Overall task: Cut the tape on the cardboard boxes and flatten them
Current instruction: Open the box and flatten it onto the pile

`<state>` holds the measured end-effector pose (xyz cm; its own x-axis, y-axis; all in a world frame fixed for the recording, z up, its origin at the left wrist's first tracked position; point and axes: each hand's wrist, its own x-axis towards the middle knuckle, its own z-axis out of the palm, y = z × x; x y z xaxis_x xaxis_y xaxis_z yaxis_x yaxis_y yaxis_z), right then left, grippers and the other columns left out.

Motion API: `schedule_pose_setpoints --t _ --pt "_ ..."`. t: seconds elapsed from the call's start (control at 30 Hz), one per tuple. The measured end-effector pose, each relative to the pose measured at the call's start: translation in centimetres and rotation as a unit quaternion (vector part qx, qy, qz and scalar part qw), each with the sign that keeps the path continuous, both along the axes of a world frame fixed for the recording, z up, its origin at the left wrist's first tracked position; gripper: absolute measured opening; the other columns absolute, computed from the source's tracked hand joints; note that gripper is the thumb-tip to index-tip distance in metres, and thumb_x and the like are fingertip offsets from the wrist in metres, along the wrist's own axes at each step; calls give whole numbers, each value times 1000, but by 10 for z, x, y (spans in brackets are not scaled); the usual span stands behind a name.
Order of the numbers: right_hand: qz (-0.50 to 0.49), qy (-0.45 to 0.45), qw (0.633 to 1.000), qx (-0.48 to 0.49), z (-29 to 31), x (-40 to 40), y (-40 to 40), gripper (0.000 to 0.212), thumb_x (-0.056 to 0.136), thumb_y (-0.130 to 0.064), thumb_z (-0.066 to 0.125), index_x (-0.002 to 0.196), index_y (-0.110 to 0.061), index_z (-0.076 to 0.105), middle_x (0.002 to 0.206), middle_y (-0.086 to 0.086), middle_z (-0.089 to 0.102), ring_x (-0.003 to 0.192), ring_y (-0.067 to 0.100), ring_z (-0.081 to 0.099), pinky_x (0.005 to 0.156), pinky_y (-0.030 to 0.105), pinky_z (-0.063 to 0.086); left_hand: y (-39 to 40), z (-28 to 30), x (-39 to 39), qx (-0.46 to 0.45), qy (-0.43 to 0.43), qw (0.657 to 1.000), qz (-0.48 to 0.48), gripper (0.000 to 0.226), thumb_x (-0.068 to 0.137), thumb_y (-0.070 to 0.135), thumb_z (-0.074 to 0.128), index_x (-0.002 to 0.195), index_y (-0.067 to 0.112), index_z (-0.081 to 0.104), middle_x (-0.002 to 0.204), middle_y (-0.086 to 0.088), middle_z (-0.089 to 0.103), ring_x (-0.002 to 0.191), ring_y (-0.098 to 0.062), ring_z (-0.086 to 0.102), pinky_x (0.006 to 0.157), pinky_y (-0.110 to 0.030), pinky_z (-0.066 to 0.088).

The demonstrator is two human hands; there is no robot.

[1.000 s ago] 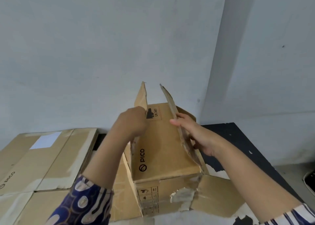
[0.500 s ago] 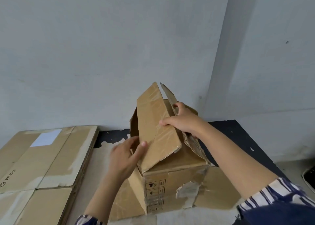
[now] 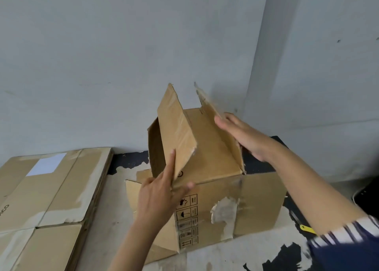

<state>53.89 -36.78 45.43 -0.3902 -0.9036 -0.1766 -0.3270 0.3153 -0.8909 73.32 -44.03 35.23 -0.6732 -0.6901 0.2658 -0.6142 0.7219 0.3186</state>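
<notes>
Cardboard box [image 3: 215, 188], near face, left edge: column of black handling pictograms [image 3: 187, 221], including an umbrella sign and an up-arrow sign; small print beside them illegible. Flattened cardboard stack [image 3: 51, 188] at 9 o'clock: partial letters "ICO" [image 3: 4, 210] at frame edge. White label [image 3: 46, 165] on stack: no readable print.

Counter [image 3: 114, 215]: black, worn pale.
On it: open cardboard box [image 3: 217, 201]; flattened boxes [image 3: 47, 199] stacked left; yellow-tipped tool [image 3: 306, 228] right.
</notes>
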Motion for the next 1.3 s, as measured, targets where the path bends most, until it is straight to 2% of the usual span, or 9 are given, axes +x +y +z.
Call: schedule_pose_setpoints --t 0.13,0.27,0.43,0.6,0.7,0.8,0.9,1.03,1.3 --pt "14 187 977 106 -25 5 40 85 69 -76 37 141 -33 24 113 -17 51 100 7 56 86 26 46 -16 -11 1 -25 86 996 4 56 91 48 22 143 34 3 68 0 61 47 -7 36 45 -17 22" --pt "-74 243 965 66 -60 6 32 36 97 -45 34 71 -21 41 57 -7 44 44 5 42 46 20 34 -25 -14 8 -22 100 993 53 55 97 33 35 140 37 1 61 0 50 44 -14 40 39 -22 21" --pt "-57 220 974 21 -68 32 22 40 99 -35 33 89 -1 53 64 6 48 49 17 43 45 24 32 -28 -1 40 -8 107 989 101 55 97 33 32 135 42 -8 65 2 50 49 -8 43 43 -22 28" --pt "-67 248 965 49 -102 48 17 44 98 -35 40 61 -11 41 50 1 38 41 13 36 41 19 25 -27 -24 60 44 79 989 116 58 97 35 35 135 42 -8 71 1 54 51 -8 47 43 -20 36" --pt "-112 274 954 53 -126 46 13 50 92 -39 53 52 -13 38 46 -1 38 40 14 39 40 20 24 -24 -40 57 89 83 983 140 56 95 41 40 146 24 25 76 -3 61 58 -17 55 47 -28 43" --pt "-187 250 950 -31 -133 43 8 31 82 -34 69 89 -8 53 64 -6 48 57 18 55 51 30 46 -27 -48 50 153 204 946 200 38 94 30 48 119 2 46 96 -13 64 71 -24 54 62 -33 44" --pt "-240 154 947 -150 -146 40 9 90 76 -12 75 144 -23 17 85 -16 50 68 25 66 57 40 56 -31 -56 49 174 357 889 227 55 89 12 58 133 9 25 117 -10 52 93 -25 59 79 -42 51" --pt "-264 156 945 -115 -178 33 2 93 74 -11 76 146 -19 18 86 -1 62 74 21 65 64 32 52 -43 -81 50 186 361 886 225 99 80 1 69 145 34 2 138 -10 40 97 -21 59 82 -41 51" --pt "-280 242 929 -1 -240 24 -6 57 87 -22 62 138 -9 38 120 12 61 96 30 62 71 38 54 -70 -132 54 250 242 846 404 67 81 22 70 135 16 31 122 -15 55 120 -33 39 82 -36 35"
